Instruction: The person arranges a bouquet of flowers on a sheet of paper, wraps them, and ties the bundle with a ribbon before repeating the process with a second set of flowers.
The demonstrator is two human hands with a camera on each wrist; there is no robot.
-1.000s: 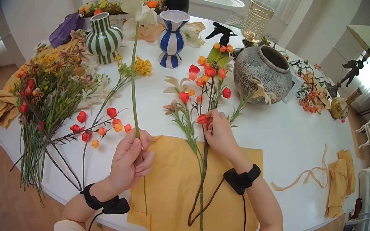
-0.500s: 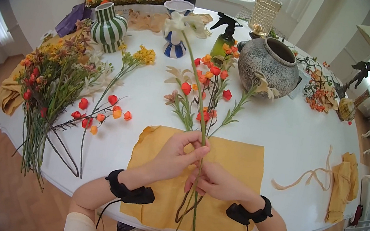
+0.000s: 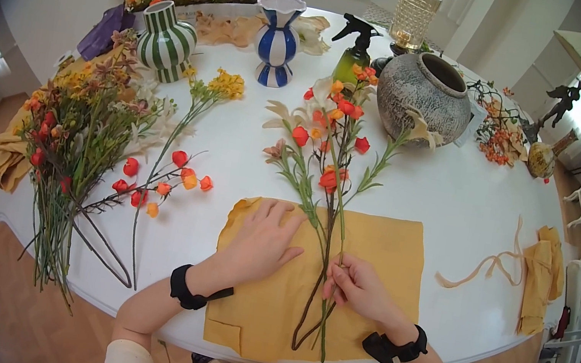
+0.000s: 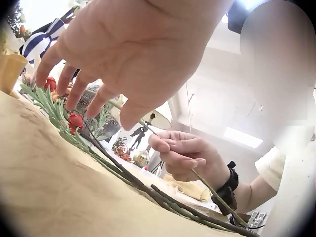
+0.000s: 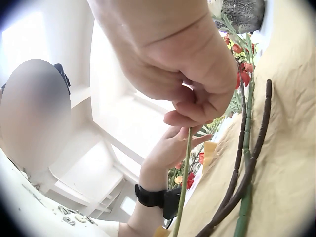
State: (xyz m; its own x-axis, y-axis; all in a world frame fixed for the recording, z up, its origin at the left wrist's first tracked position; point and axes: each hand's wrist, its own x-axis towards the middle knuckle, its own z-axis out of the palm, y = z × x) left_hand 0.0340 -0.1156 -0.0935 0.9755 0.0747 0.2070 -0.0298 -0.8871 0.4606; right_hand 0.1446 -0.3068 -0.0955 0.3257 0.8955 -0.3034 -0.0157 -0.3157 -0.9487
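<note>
My right hand (image 3: 357, 290) pinches a thin green flower stem (image 5: 185, 168) between thumb and fingers. That stem runs up among a spray of red and orange blossoms (image 3: 350, 109), where its white flower is partly hidden. The spray's dark brown stems (image 5: 266, 108) and green leafy stems (image 4: 54, 118) lie on a sheet of yellow-tan wrapping paper (image 3: 390, 257). Over the paper's left half is my left hand (image 3: 260, 242), fingers spread and holding nothing. In the left wrist view its fingertips overlap the leaves and the pinched stem.
Loose mixed flowers (image 3: 75, 167) and another red-orange sprig (image 3: 163, 189) lie left. Behind stand a green-striped vase (image 3: 165, 47), a blue-striped vase (image 3: 278, 43), a spray bottle (image 3: 353, 60) and a grey pot (image 3: 417, 103). Ribbon (image 3: 480, 273) and folded cloth (image 3: 536, 287) lie right.
The white flower's stem has moved from my left hand to my right, over the other stems. My left hand has let go and shifted back left over the paper.
</note>
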